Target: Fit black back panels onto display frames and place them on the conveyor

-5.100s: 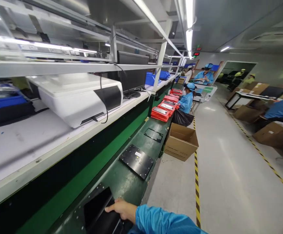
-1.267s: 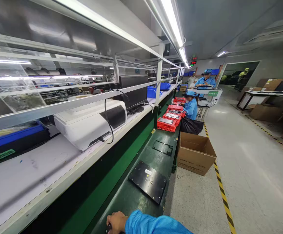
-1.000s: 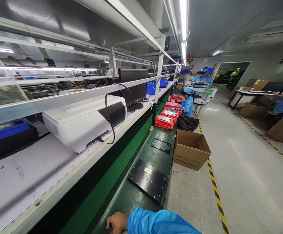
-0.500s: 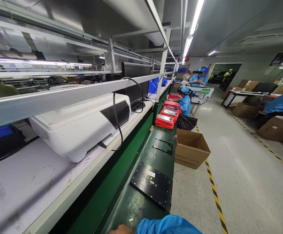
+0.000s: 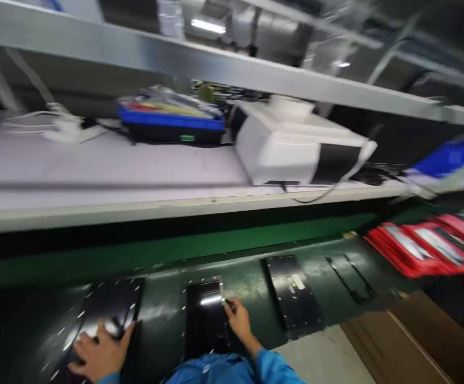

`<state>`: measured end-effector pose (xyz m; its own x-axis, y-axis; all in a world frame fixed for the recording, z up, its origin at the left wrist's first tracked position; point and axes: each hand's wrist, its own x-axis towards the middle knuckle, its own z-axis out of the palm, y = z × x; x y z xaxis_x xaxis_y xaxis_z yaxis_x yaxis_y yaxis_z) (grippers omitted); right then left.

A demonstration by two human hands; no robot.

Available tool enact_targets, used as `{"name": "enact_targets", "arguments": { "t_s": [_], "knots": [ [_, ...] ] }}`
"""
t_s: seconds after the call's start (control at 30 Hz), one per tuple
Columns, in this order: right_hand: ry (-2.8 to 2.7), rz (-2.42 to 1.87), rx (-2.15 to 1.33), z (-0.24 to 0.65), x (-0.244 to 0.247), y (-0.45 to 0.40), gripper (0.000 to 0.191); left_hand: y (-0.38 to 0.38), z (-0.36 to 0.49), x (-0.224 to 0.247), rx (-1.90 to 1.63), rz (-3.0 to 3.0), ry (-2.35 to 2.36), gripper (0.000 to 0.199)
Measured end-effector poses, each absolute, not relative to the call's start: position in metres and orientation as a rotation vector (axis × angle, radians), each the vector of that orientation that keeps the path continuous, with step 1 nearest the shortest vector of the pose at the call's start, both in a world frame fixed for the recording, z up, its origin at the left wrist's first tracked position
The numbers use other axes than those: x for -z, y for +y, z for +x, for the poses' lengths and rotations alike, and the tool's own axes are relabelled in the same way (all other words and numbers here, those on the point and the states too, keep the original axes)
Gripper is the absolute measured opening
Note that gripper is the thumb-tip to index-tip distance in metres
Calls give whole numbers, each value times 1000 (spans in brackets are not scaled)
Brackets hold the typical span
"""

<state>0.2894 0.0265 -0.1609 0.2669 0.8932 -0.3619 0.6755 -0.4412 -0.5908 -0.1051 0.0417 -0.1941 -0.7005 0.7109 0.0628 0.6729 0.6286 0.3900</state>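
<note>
My left hand (image 5: 101,352) lies with its fingers spread on a black panel (image 5: 116,298) at the lower left. Pale dots run along that panel's edges. In front of me is a glossy black panel (image 5: 204,330) with a bright reflection near its top. My right hand (image 5: 238,320) is at its right edge, fingers closed around a small dark thing that is too blurred to name. Further right, a black panel with white labels (image 5: 292,298) lies on the green bench (image 5: 248,288).
A thin black frame (image 5: 352,282) and stacked red pieces (image 5: 400,256) lie to the right. A cardboard box (image 5: 396,341) stands beside the bench. On the white shelf (image 5: 176,170) above are a blue-and-black bin (image 5: 172,125) and a white machine (image 5: 288,154).
My view has swung left and down toward the bench. Both hands now show over the black panels; before, only part of one hand and a blue sleeve appeared at the bottom edge.
</note>
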Motion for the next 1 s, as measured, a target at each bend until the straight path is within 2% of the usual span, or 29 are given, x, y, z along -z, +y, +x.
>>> {"name": "enact_targets", "arguments": {
  "t_s": [0.07, 0.13, 0.2, 0.27, 0.4, 0.57, 0.67, 0.8, 0.9, 1.0],
  "knots": [
    [-1529, -2133, -1108, 302, 168, -5, 37, 26, -126, 191, -235, 1107, 2785, 89],
    [-1595, -2060, -1203, 312, 180, -24, 45, 20, -131, 185, 34, 1221, 2695, 101],
    [-1593, -2015, -1262, 314, 190, -28, 51, 22, -126, 179, 125, 1361, 2576, 119],
    [-1560, -1968, -1309, 307, 194, -20, 55, 23, -119, 176, 104, 1393, 2586, 111],
    [-1501, -1870, -1367, 271, 184, 8, 52, 10, -110, 171, -18, 1461, 2564, 79],
    [-1412, -1731, -1498, 217, 161, 25, 50, -24, -132, 135, -387, 1427, 2446, 56],
    [-1305, -1690, -1638, 187, 151, 17, 51, -42, -152, 102, -712, 1279, 2315, 53],
    [-1179, -1604, -1761, 162, 142, 3, 60, -53, -142, 83, -1184, 850, 1833, 55],
    [-1071, -1564, -1665, 169, 138, -2, 58, -47, -96, 94, -1198, 494, 1497, 61],
    [-879, -1617, -1486, 196, 137, -6, 59, -33, -42, 113, -1132, 384, 1279, 63]
  ]
}}
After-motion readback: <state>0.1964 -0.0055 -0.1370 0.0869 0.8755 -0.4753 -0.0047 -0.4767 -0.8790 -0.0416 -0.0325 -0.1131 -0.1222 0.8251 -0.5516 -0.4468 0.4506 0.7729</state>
